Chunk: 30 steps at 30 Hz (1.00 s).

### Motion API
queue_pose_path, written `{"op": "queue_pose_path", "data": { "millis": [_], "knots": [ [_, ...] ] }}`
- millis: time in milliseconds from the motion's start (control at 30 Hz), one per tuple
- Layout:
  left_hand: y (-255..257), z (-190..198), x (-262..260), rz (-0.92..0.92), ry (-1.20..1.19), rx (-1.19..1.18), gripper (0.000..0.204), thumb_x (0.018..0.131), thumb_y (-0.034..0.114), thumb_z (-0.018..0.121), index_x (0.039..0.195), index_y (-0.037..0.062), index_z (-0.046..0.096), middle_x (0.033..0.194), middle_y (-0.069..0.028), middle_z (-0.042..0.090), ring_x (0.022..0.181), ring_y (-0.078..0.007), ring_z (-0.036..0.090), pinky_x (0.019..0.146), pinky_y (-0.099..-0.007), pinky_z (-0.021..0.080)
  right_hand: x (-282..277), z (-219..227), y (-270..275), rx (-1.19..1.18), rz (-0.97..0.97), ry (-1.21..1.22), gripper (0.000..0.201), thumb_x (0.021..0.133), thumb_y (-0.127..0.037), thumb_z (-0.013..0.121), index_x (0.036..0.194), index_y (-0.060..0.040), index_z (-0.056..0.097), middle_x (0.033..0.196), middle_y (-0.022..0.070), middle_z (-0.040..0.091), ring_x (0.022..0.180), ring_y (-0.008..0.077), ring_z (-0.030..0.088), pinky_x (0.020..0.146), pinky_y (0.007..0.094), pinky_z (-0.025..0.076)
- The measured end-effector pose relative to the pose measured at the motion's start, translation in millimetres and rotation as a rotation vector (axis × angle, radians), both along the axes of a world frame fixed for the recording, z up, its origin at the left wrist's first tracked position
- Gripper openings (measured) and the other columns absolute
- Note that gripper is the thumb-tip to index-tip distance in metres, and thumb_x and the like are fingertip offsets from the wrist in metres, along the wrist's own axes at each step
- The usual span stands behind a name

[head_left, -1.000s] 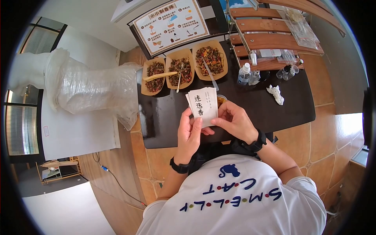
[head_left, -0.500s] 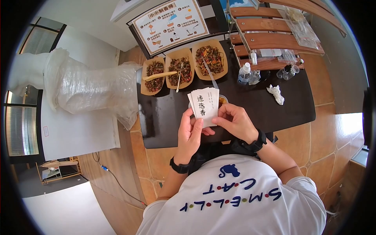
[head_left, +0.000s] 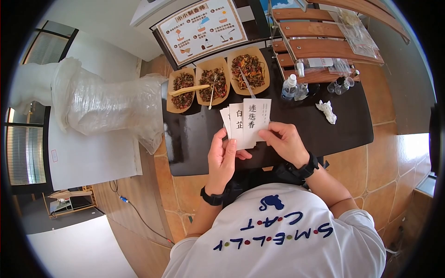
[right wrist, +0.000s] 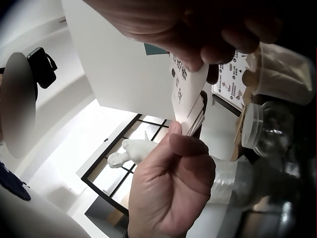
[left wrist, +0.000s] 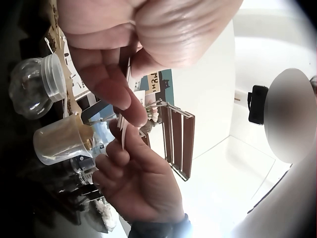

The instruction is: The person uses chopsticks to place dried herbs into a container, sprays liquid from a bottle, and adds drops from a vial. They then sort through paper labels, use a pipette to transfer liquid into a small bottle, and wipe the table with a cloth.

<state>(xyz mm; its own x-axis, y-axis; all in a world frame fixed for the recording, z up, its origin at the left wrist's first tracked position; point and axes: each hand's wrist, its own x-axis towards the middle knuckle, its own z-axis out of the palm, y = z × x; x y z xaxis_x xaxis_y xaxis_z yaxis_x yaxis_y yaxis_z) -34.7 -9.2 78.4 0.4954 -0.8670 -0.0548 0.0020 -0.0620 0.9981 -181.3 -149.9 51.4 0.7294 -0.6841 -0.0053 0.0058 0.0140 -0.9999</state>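
Observation:
In the head view my left hand grips a small fanned stack of white printed cards, thumb on the front. My right hand pinches one white card with large black characters by its lower right edge. That card is shifted right and overlaps the stack. The right wrist view shows the card edges spread between both hands. Beyond the hands, the left wrist view has a plastic cup and a clear round jar with a pale lid; the cards and hands hide these in the head view.
Three paper trays of dried herbs stand along the back of the dark table; a wooden spoon lies across the left ones. To the right are a spray bottle, small bottles and a crumpled tissue. An instruction sign stands behind.
The right hand has drawn the front card to the right and slightly up, uncovering another printed card beneath it. The left hand keeps its hold on the stack, almost unmoved.

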Motion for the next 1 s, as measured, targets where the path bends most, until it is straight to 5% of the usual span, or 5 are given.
{"op": "queue_pose_path", "data": {
  "millis": [400, 533, 800, 1000],
  "knots": [
    [0.9, 3.2, 2.4, 0.069, 0.030, -0.047, 0.040, 0.109, 0.018, 0.047, 0.142, -0.0038, 0.038, 0.104, -0.0156, 0.072, 0.073, -0.0181, 0.072, 0.065, -0.0257, 0.056, -5.8, -10.0, -12.6, -0.009, -0.199, -0.101, 0.020, 0.102, -0.013, 0.063, 0.110, 0.0051, 0.067, 0.090, 0.0016, 0.070, 0.079, 0.0050, 0.055, 0.072, 0.0235, 0.048],
    [1.1, 3.0, 2.3, 0.058, 0.030, -0.036, 0.042, 0.109, 0.024, 0.048, 0.142, -0.0009, 0.040, 0.109, -0.0143, 0.071, 0.074, -0.0166, 0.070, 0.067, -0.0263, 0.056, -2.4, -16.5, -12.6, 0.034, -0.166, -0.136, 0.021, 0.103, -0.013, 0.061, 0.112, 0.0052, 0.066, 0.090, 0.0017, 0.070, 0.080, 0.0044, 0.055, 0.072, 0.0226, 0.047],
    [0.8, 1.7, 2.3, 0.057, 0.037, -0.044, 0.040, 0.109, 0.020, 0.047, 0.141, -0.0025, 0.039, 0.106, -0.0145, 0.071, 0.074, -0.0171, 0.071, 0.066, -0.0255, 0.056, -2.4, -5.5, -6.1, 0.138, -0.054, -0.019, 0.022, 0.106, -0.016, 0.054, 0.102, 0.0027, 0.065, 0.073, -0.0038, 0.050, 0.067, 0.0049, 0.042, 0.059, 0.0236, 0.039],
    [1.2, 1.1, 2.5, 0.048, 0.026, -0.041, 0.037, 0.109, 0.016, 0.047, 0.140, -0.0038, 0.040, 0.102, -0.0146, 0.072, 0.074, -0.0179, 0.072, 0.066, -0.0250, 0.056, -3.0, 0.9, -3.6, 0.132, -0.041, -0.039, 0.021, 0.106, -0.014, 0.054, 0.101, 0.0020, 0.065, 0.073, -0.0032, 0.052, 0.066, 0.0048, 0.042, 0.058, 0.0225, 0.039]
  ]
}}
